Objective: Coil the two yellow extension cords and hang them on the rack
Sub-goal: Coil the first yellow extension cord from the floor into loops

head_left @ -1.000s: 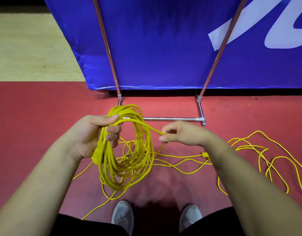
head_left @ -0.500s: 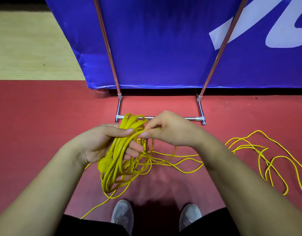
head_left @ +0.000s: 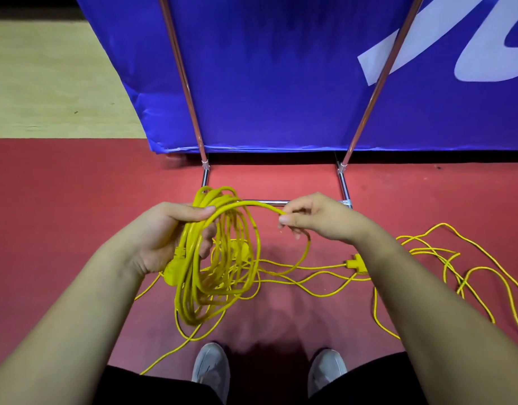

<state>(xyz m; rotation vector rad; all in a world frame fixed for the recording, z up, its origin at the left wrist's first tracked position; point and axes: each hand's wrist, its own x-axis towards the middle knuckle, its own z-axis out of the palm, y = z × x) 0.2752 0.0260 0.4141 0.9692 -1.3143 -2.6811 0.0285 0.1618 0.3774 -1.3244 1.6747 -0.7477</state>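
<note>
Left hand closed round yellow coil (plug dangling), right hand pinching its free strand

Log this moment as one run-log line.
phase: coiling first cord | left hand: grips coil | right hand: pinches next loop | loose cord: on floor | rack: nothing hung
</note>
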